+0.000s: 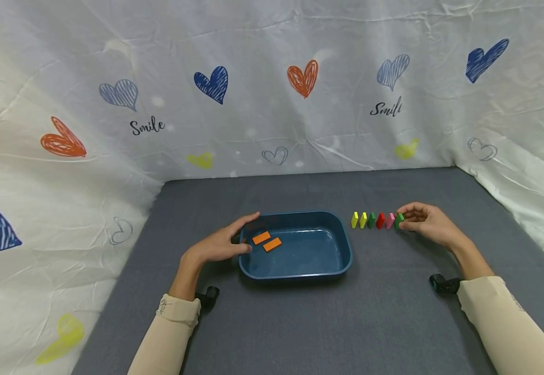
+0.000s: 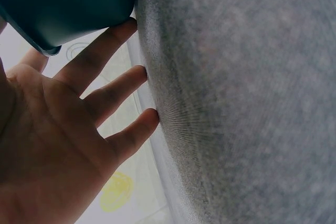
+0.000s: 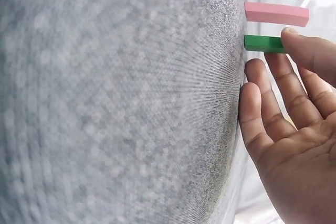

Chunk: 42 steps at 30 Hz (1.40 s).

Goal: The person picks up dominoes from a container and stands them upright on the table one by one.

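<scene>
On the gray bench point(image 1: 272, 323), between the right end of the blue tray point(image 1: 300, 275) and the bench's right edge, 6 small blocks stand up in a row. From left to right I see a yellow block point(image 1: 354, 220), another yellow block point(image 1: 363, 220), an inner green block point(image 1: 371, 221), a red block point(image 1: 381, 221), a pink block point(image 1: 390, 221) and the end green block point(image 3: 260, 43). Watching from far off, I see that end green block between the thumb and fingertips of the right hand point(image 1: 424, 223). They pinch it near its top, so the gap is only as wide as the block. Its foot looks to be down on the bench. The lower fingers are bent a bit, close to the bench. The pink block is just beside it, not touching.

At the tray's left end, the left hand point(image 1: 220, 245) has its fingers spread wide. Its pointing finger is by the tray's far left corner, and its thumb is at the left rim. Lower down, 1 finger touches the tray's outside. I cannot tell how hard it presses. Inside the tray, toward its left end, lie 2 orange blocks point(image 1: 272, 245).
</scene>
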Each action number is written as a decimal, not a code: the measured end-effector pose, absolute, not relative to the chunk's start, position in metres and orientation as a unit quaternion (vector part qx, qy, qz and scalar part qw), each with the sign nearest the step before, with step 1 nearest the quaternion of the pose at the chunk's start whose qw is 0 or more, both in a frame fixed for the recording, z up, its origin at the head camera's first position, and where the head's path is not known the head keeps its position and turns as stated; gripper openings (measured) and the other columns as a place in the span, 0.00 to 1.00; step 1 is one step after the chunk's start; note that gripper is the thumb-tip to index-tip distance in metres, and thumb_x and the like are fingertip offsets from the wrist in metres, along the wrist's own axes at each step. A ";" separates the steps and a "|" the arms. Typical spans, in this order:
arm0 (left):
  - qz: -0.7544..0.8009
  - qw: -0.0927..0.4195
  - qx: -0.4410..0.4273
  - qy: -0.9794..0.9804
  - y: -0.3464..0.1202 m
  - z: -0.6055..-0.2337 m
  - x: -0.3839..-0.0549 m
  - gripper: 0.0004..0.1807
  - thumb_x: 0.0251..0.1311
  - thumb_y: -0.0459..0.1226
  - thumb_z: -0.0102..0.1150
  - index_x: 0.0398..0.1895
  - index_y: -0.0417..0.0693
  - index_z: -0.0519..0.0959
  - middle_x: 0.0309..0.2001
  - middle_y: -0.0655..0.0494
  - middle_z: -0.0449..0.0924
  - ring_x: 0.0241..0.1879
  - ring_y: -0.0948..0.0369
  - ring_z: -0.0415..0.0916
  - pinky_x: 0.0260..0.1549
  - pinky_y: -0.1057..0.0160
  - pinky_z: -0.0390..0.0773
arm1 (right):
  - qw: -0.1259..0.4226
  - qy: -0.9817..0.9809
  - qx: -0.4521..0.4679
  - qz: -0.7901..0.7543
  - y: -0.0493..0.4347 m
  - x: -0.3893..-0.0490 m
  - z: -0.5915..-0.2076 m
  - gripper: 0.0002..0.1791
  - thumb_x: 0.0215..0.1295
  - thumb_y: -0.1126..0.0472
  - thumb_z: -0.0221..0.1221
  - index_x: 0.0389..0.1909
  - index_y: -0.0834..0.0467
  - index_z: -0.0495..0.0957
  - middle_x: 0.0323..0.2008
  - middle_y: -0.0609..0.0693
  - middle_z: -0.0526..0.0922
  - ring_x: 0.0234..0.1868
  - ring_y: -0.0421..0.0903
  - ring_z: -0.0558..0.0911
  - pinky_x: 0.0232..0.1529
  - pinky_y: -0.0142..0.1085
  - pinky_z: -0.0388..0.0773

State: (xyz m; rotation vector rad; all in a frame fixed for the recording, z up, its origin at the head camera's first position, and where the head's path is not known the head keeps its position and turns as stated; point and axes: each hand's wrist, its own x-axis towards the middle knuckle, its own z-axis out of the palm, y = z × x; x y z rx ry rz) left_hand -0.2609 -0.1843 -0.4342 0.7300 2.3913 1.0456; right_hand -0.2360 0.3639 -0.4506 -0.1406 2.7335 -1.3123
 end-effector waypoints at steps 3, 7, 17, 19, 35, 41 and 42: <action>0.379 0.214 0.262 0.861 -0.184 -0.433 -0.261 0.45 0.68 0.41 0.59 0.82 0.74 0.48 0.83 0.62 0.43 0.81 0.47 0.45 0.69 0.34 0.62 | 0.053 0.900 -0.050 -0.430 0.363 -0.236 -0.450 0.23 0.71 0.60 0.63 0.62 0.65 0.74 0.50 0.61 0.82 0.41 0.32 0.81 0.41 0.34 0.82; 0.379 0.215 0.260 0.861 -0.184 -0.432 -0.260 0.45 0.67 0.41 0.59 0.82 0.74 0.48 0.83 0.62 0.43 0.81 0.47 0.46 0.69 0.34 0.62 | 0.055 0.903 -0.052 -0.422 0.363 -0.235 -0.449 0.25 0.71 0.59 0.64 0.64 0.64 0.73 0.57 0.64 0.79 0.43 0.30 0.79 0.43 0.32 0.82; 0.379 0.216 0.258 0.862 -0.184 -0.433 -0.260 0.45 0.67 0.41 0.59 0.82 0.74 0.48 0.83 0.61 0.44 0.80 0.49 0.49 0.70 0.35 0.63 | -0.007 0.917 -0.062 -0.395 0.350 -0.233 -0.429 0.35 0.69 0.46 0.65 0.71 0.56 0.69 0.67 0.59 0.75 0.60 0.53 0.75 0.46 0.26 0.73; 0.379 0.216 0.257 0.862 -0.184 -0.433 -0.260 0.45 0.67 0.41 0.60 0.82 0.74 0.49 0.83 0.61 0.44 0.80 0.49 0.50 0.70 0.35 0.63 | -0.027 0.915 -0.071 -0.397 0.341 -0.233 -0.422 0.33 0.69 0.47 0.65 0.70 0.55 0.70 0.67 0.57 0.75 0.60 0.50 0.75 0.47 0.26 0.72; 0.372 0.218 0.255 0.866 -0.183 -0.431 -0.259 0.45 0.67 0.43 0.60 0.81 0.79 0.47 0.83 0.59 0.43 0.80 0.46 0.49 0.69 0.34 0.62 | -0.029 0.864 -0.229 -0.446 0.238 -0.236 -0.401 0.23 0.66 0.60 0.68 0.61 0.56 0.79 0.57 0.56 0.83 0.54 0.45 0.80 0.50 0.35 0.79; 0.371 0.214 0.257 0.867 -0.183 -0.432 -0.259 0.45 0.68 0.43 0.60 0.81 0.78 0.48 0.83 0.57 0.44 0.80 0.44 0.49 0.69 0.33 0.62 | 0.011 0.844 -0.276 -0.459 0.201 -0.238 -0.406 0.23 0.63 0.61 0.70 0.59 0.56 0.80 0.57 0.60 0.83 0.55 0.59 0.79 0.50 0.39 0.81; 0.371 0.213 0.257 0.866 -0.183 -0.432 -0.259 0.45 0.68 0.43 0.60 0.81 0.77 0.48 0.83 0.56 0.44 0.80 0.44 0.49 0.69 0.33 0.62 | 0.017 0.843 -0.280 -0.459 0.196 -0.238 -0.407 0.23 0.63 0.61 0.71 0.59 0.56 0.80 0.57 0.60 0.83 0.55 0.59 0.79 0.50 0.40 0.80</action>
